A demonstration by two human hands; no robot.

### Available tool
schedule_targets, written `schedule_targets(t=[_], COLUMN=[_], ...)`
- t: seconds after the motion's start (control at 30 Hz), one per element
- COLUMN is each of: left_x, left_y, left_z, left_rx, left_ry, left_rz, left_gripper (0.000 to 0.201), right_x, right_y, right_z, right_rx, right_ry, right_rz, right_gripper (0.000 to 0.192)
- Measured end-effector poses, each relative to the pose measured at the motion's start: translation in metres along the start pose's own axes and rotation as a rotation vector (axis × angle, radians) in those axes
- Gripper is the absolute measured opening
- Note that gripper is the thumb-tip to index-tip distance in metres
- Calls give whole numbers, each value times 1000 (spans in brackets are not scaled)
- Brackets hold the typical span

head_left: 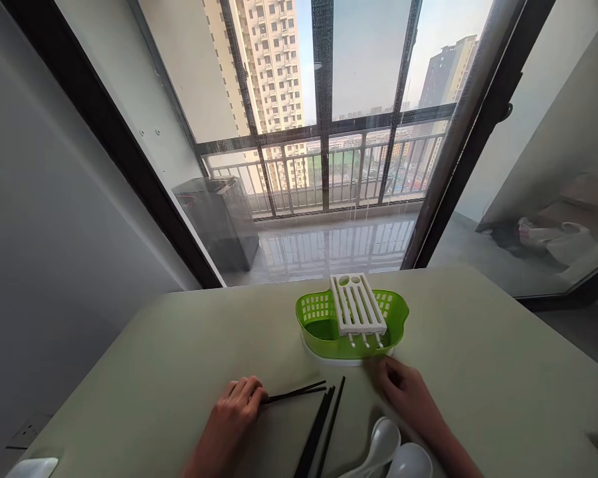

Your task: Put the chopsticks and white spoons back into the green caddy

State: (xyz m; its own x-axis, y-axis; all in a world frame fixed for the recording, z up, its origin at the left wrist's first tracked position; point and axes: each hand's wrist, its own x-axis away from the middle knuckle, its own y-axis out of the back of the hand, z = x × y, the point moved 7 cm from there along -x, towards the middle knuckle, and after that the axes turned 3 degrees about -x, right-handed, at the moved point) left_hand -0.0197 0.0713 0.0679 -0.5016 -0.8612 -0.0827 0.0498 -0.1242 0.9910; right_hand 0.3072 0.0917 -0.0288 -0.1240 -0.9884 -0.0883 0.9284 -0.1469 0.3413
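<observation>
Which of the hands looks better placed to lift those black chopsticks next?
Probably the left hand: its fingers are closed around the ends of two chopsticks, with more lying beside it. The right hand rests by the green holder, away from them.

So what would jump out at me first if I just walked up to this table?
Probably the bright green basket with a white slotted rack across it, at the table's far middle. Nearer, the left hand pinches black chopsticks, more black chopsticks lie loose beside it, and the right hand rests by the basket above two white spoons.
</observation>
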Motion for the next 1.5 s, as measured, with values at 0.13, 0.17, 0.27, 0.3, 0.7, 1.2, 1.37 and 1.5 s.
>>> schedule_targets(t=[0.13, 0.17, 0.27, 0.3, 0.7, 1.2, 1.37, 1.5], left_x=[4, 5, 6, 6, -2, -8, -5, 0], left_y=[-4, -5, -7, -8, -11, -12, -13, -12], left_z=[1, 2, 4, 6, 9, 7, 3, 1], left_rx=[1, 0, 8, 8, -62, -89, -55, -18], left_ry=[-22, -25, -16, -5, 2, 3, -31, -41], left_rz=[-17, -12, 11, 19, 143, 241, 264, 252], left_gripper=[26, 27, 30, 31, 33, 33, 36, 40], right_x=[-1, -1, -1, -1, -1, -2, -3, -4], right_y=[0, 0, 0, 0, 0, 1, 2, 1], right_z=[2, 2, 4, 4, 5, 5, 6, 7], right_rx=[1, -1, -7, -9, -10, -3, -5, -8], right_ry=[4, 6, 8, 9, 14, 18, 20, 24], right_rz=[-10, -13, -13, -11, 4, -13, -16, 17], right_gripper=[34, 34, 35, 36, 34, 34, 37, 36])
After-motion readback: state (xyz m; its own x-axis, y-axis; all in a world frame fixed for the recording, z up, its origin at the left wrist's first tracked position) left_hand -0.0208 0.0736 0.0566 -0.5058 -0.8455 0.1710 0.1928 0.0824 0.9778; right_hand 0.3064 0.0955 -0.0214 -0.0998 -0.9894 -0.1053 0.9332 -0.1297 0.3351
